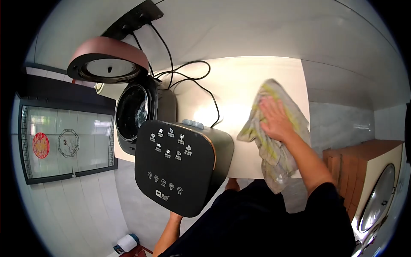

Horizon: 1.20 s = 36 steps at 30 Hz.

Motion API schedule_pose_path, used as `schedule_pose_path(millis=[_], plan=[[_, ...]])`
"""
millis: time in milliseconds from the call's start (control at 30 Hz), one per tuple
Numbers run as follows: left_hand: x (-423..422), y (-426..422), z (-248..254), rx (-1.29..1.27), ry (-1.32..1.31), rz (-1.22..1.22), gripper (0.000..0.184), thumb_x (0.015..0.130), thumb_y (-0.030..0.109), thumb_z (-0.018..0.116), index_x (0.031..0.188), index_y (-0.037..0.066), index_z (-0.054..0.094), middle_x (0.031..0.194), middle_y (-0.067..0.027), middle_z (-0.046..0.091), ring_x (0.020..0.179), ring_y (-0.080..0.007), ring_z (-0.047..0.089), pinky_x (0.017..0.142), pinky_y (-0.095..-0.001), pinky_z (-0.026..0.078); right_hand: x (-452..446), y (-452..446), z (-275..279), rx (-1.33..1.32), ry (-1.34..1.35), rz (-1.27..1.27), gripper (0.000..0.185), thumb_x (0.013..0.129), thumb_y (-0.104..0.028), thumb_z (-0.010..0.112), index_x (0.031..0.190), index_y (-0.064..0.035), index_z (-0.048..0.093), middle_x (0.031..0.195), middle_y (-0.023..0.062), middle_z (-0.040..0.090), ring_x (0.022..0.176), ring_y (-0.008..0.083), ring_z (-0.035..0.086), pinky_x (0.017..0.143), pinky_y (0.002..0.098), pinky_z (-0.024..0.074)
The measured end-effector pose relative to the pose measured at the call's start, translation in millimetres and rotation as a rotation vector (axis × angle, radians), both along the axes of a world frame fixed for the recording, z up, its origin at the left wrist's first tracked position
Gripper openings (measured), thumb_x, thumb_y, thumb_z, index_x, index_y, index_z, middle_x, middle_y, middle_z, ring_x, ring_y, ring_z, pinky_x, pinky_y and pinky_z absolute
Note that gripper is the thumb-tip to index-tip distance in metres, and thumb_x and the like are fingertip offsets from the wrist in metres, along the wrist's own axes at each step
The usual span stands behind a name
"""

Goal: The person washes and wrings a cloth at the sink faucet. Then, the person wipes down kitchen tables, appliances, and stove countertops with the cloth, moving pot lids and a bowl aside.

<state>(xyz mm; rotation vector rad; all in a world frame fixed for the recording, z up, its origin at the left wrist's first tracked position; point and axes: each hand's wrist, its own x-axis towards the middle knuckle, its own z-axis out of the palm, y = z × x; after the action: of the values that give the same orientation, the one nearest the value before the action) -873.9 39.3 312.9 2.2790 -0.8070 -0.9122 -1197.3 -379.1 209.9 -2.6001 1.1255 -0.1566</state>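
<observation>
My right hand lies flat with fingers stretched out on a grey and yellow cloth. The crumpled cloth rests on the pale tabletop, its lower end hanging over the front edge. A black boxy appliance with white icons on top, which looks like an air fryer, juts past that edge. Only the wrist side of my left hand shows at the appliance's near end; the fingers are hidden behind it, so their grip cannot be made out. Behind stands a rice cooker with its pink lid raised.
Black cords loop across the table to a power strip on the wall. At the right are stacked brown cartons and a round metal lid. A glass-fronted cabinet appears at the left.
</observation>
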Motion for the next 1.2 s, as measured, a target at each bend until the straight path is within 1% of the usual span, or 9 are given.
schedule_pose_path(millis=[133, 233, 467, 500, 700, 833, 967, 1067, 1200], plan=[[7.3, -1.3, -3.3, 0.023, 0.006, 0.022, 0.045, 0.098, 0.02, 0.074, 0.138, 0.0, 0.067, 0.135, -0.0185, 0.071, 0.127, -0.0332, 0.064, 0.112, -0.0452, 0.048, 65.0, -35.4, -8.2, -0.055, -0.112, 0.5, 0.07, 0.104, -0.036, 0.054, 0.167, -0.0104, 0.037, 0.178, 0.0089, 0.026, 0.167, 0.0295, 0.015, 0.136, 0.0534, 0.0058], [10.0, -2.9, -3.7, 0.04, 0.011, 0.036, 0.045, 0.098, 0.02, 0.074, 0.137, 0.0, 0.067, 0.134, -0.0186, 0.071, 0.128, -0.0332, 0.064, 0.112, -0.0453, 0.048, 123.1, -60.9, -19.2, -0.052, -0.165, 0.675, 0.065, 0.106, -0.037, 0.051, 0.166, -0.013, 0.039, 0.177, 0.0071, 0.028, 0.166, 0.0291, 0.017, 0.136, 0.0539, 0.0082], [15.9, -4.7, -1.9, 0.088, 0.011, 0.072, 0.045, 0.098, 0.021, 0.073, 0.137, 0.0, 0.067, 0.134, -0.0187, 0.071, 0.128, -0.0334, 0.063, 0.113, -0.0455, 0.048, 228.3, -103.5, -33.4, -0.139, -0.219, 0.681, 0.064, 0.106, -0.039, 0.05, 0.165, -0.0149, 0.041, 0.176, 0.0048, 0.03, 0.165, 0.0299, 0.02, 0.136, 0.054, 0.0126], [16.2, -4.3, -0.9, 0.098, 0.01, 0.077, 0.045, 0.098, 0.021, 0.073, 0.137, 0.0, 0.067, 0.134, -0.0187, 0.071, 0.129, -0.0334, 0.063, 0.113, -0.0455, 0.048, 236.4, -107.1, -19.0, -0.034, -0.205, 0.635, 0.067, 0.105, -0.043, 0.052, 0.164, -0.0144, 0.043, 0.176, 0.0059, 0.032, 0.164, 0.0304, 0.022, 0.135, 0.0539, 0.0133], [15.6, 3.4, 2.8, 0.193, -0.016, 0.085, 0.044, 0.099, 0.022, 0.073, 0.137, 0.001, 0.067, 0.134, -0.0188, 0.071, 0.129, -0.0335, 0.063, 0.113, -0.0457, 0.047, 294.6, -143.4, -40.2, -0.113, -0.279, 0.516, 0.069, 0.106, -0.05, 0.053, 0.164, -0.0129, 0.043, 0.174, 0.0089, 0.034, 0.163, 0.0302, 0.025, 0.134, 0.0495, 0.0173], [9.0, 3.1, 4.9, 0.23, -0.027, 0.077, 0.044, 0.099, 0.023, 0.073, 0.137, 0.001, 0.067, 0.134, -0.0189, 0.071, 0.13, -0.0336, 0.063, 0.113, -0.0458, 0.047, 265.2, -138.4, -34.6, -0.087, -0.232, 0.52, 0.069, 0.108, -0.05, 0.051, 0.165, -0.0116, 0.041, 0.174, 0.0092, 0.034, 0.164, 0.0292, 0.024, 0.135, 0.0471, 0.0161], [2.7, -3.6, 6.3, 0.24, -0.035, 0.051, 0.044, 0.099, 0.023, 0.072, 0.136, 0.001, 0.067, 0.134, -0.0189, 0.071, 0.13, -0.0337, 0.062, 0.114, -0.0459, 0.047, 160.4, -159.6, -35.3, -0.097, -0.196, 0.625, 0.068, 0.109, -0.047, 0.049, 0.166, -0.0125, 0.04, 0.176, 0.0101, 0.031, 0.164, 0.0284, 0.022, 0.136, 0.0477, 0.0122], [-5.2, -14.5, 6.1, 0.227, -0.049, 0.014, 0.043, 0.1, 0.024, 0.072, 0.136, 0.001, 0.067, 0.134, -0.019, 0.071, 0.13, -0.0338, 0.062, 0.114, -0.046, 0.046, 80.5, -228.0, -31.0, -0.112, -0.023, 0.423, 0.071, 0.11, -0.048, 0.043, 0.171, -0.0159, 0.029, 0.178, 0.0063, 0.028, 0.166, 0.0244, 0.019, 0.136, 0.0454, 0.0065], [-21.4, -35.4, 0.1, 0.188, -0.055, -0.064, 0.043, 0.1, 0.024, 0.072, 0.136, 0.001, 0.068, 0.134, -0.019, 0.071, 0.131, -0.0339, 0.062, 0.114, -0.0461, 0.046, 10.9, -224.6, -23.6, -0.077, -0.026, 0.19, 0.069, 0.11, -0.048, 0.043, 0.169, -0.0124, 0.034, 0.177, 0.0109, 0.028, 0.164, 0.0297, 0.022, 0.135, 0.0464, 0.0125]])
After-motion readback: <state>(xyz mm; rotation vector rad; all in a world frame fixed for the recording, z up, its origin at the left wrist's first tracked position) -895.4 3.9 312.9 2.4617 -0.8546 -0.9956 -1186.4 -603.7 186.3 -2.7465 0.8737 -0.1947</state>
